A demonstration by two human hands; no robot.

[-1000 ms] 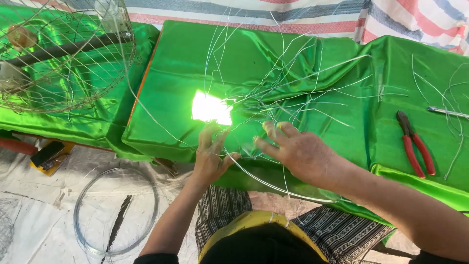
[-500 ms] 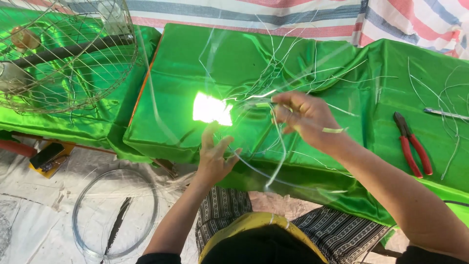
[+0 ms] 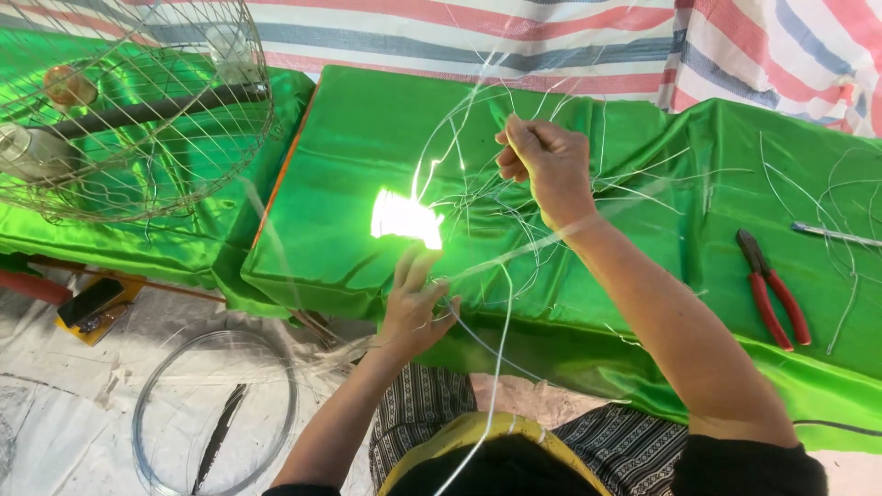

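R hand (image 3: 542,165) fingers pinch wire (image 3: 501,321); L hand (image 3: 415,308) steadies it

Glossy green satin cloth (image 3: 367,138), thin translucent plastic strands (image 3: 496,358)

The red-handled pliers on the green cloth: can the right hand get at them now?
Probably yes. The red-handled pliers lie uncovered on the green cloth, with only loose strands nearby, but the right hand is pinching a strand.

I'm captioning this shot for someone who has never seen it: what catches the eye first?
The shiny green cloth over the table, with a bright glare near its front edge. Above it the right hand lifts thin pale strands, which the left hand pinches at the edge. Red-handled pliers lie at right.
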